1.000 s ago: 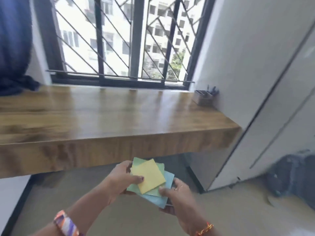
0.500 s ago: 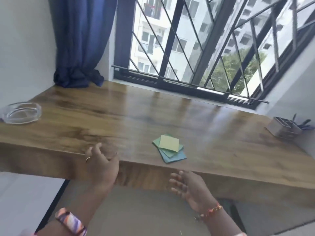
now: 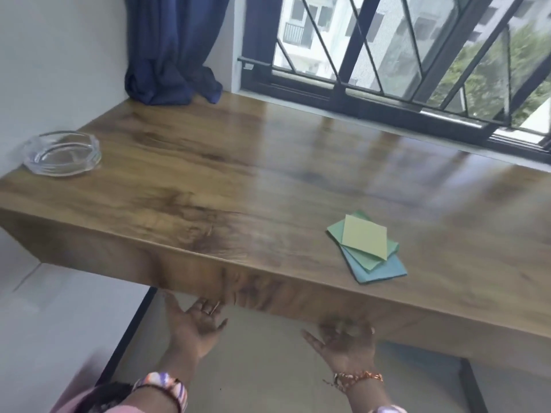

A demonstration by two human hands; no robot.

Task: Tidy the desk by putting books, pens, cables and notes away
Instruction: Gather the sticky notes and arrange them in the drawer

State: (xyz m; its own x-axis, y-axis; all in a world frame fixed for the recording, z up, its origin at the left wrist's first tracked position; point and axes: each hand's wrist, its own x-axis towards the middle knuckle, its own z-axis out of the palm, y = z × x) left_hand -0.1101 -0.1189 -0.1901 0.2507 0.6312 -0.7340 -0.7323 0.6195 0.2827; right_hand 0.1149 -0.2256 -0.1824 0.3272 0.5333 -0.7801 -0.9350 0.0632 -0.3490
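Note:
A small stack of paper notes (image 3: 367, 248), yellow on green on blue, lies on the wooden desk (image 3: 226, 186) near its front edge, right of the middle. My left hand (image 3: 195, 324) hangs below the desk's front face with fingers spread and holds nothing. My right hand (image 3: 347, 341) is also below the front edge, fingers spread and blurred, holding nothing. Both hands are apart from the notes.
A clear glass ashtray (image 3: 62, 153) sits at the desk's left end by the white wall. A blue curtain (image 3: 173, 55) bunches on the back left corner. A barred window (image 3: 402, 55) runs along the back. Tiled floor (image 3: 262, 368) lies under the desk.
A second ago both hands held the notes below the desk. The notes now lie on the desk, and both hands have let go and dropped below the front edge. The view swung left.

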